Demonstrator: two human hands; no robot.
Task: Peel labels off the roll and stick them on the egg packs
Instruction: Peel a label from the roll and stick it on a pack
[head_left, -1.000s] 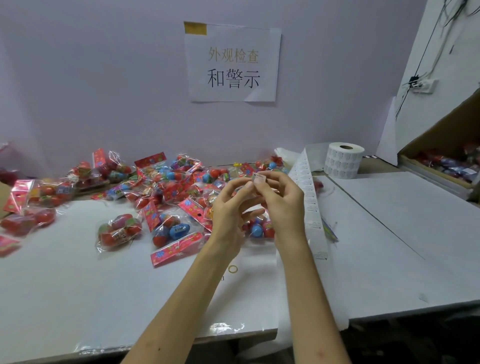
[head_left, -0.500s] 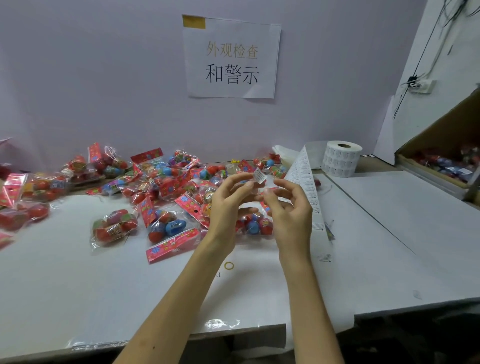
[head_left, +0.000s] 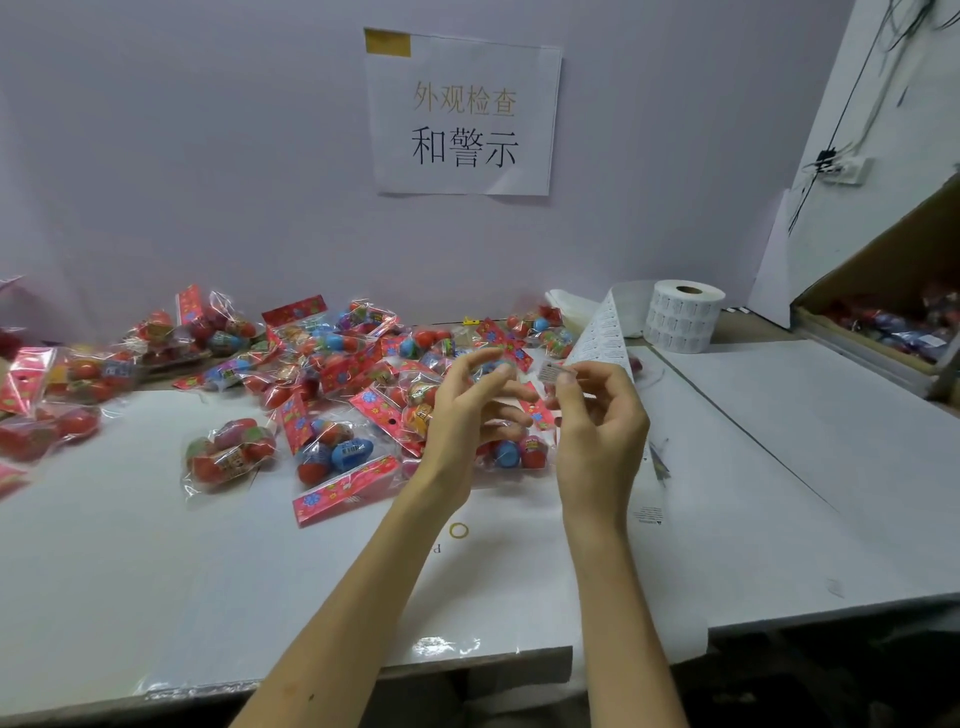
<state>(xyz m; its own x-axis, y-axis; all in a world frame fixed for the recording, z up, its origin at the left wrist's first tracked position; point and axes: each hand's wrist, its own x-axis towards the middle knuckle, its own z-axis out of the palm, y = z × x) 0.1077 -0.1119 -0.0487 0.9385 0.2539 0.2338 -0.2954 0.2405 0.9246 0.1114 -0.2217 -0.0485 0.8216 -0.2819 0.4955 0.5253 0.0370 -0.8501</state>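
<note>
Both forearms are reaching forward — the left hand (head_left: 467, 410) is hovering, fingers loosely spread; the right hand (head_left: 597, 415) is pinching a label (head_left: 549, 371) between thumb and forefinger.

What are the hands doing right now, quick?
Left hand: open, holding nothing.
Right hand: pinching a small label at its fingertips.

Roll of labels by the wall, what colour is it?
The round paper label roll is white, seen best in head view.
</note>
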